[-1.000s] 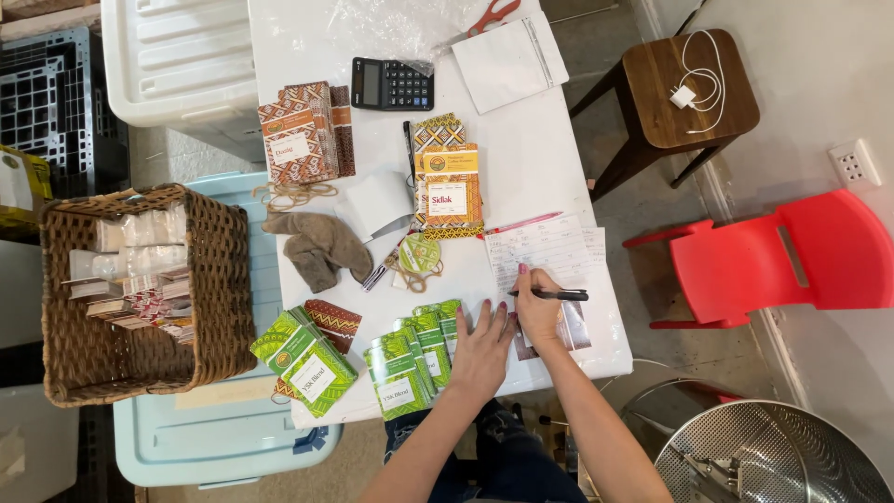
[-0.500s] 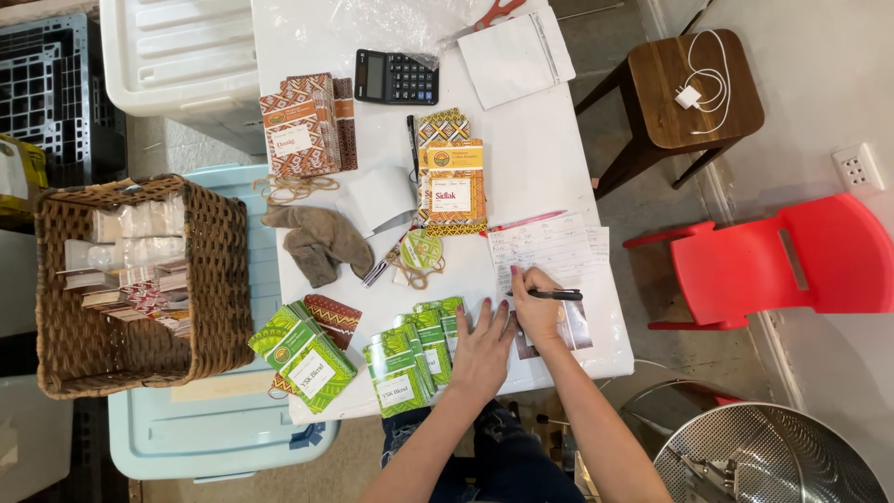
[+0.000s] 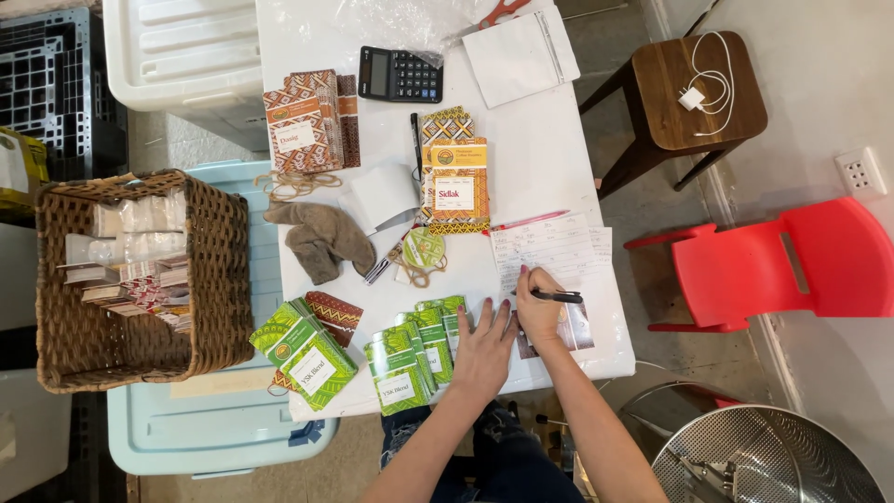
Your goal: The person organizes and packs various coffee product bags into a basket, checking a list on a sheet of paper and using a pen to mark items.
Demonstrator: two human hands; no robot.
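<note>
My right hand (image 3: 538, 309) grips a black pen (image 3: 557, 296) over a handwritten paper sheet (image 3: 557, 250) near the front edge of the white table (image 3: 540, 140). My left hand (image 3: 482, 350) lies flat, fingers spread, on the table beside a fanned row of green patterned packets (image 3: 414, 352). More green packets (image 3: 303, 352) sit at the table's front left corner. Orange packets (image 3: 453, 182) lie in the table's middle, and brown patterned packets (image 3: 307, 121) stand further back left.
A wicker basket (image 3: 209, 279) of packets rests on a pale blue bin (image 3: 219, 428) at left. A calculator (image 3: 400, 74), grey cloth (image 3: 321, 240), pink pencil (image 3: 529, 222) and white pad (image 3: 520, 56) lie on the table. A wooden stool (image 3: 694, 98), red chair (image 3: 792, 265) and metal drum (image 3: 773, 461) stand right.
The view has shifted slightly. My right hand stays on the paper with the pen; my left hand stays flat by the green packets.
</note>
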